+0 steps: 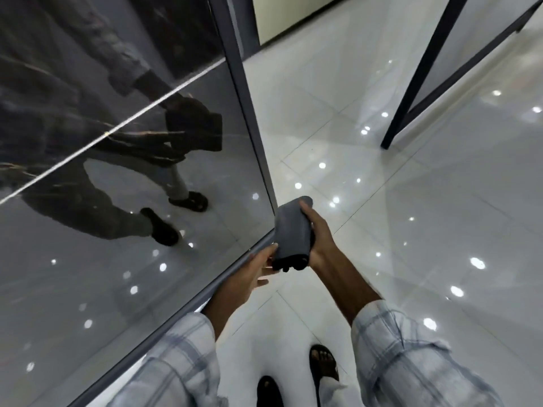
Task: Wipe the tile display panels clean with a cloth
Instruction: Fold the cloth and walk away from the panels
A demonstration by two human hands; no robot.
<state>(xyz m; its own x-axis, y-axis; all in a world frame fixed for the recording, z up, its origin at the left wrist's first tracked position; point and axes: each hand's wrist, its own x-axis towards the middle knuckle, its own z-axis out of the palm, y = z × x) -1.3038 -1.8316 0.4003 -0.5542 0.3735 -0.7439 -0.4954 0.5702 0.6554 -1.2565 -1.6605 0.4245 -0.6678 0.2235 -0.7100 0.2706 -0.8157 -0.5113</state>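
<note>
The cloth [292, 230] was folded into a thick grey pad and held between both hands, off the panel [117, 259], which stood just to the left of the left hand [252, 271]. The right hand [320, 239] gripped the pad along its right side, fingers curled round behind it and the thumb tip at its far end. The left hand appeared to pinch the near end, thumb on the left edge and fingers beneath.

The step in hand looked like readying the cloth before wiping. To do it well, the folds should probably be squared so one flat face presents to the glossy tile. One hand should then take the pad with the palm spread behind it, so pressure falls evenly and no loose corner drags.

The pad's long axis ran from the left hand's fingers away to the right hand's thumb tip. It pointed forward, toward the corner of the frame [205, 292]. Its folded ends showed at the near end and its broad face was turned up toward the camera.
</note>
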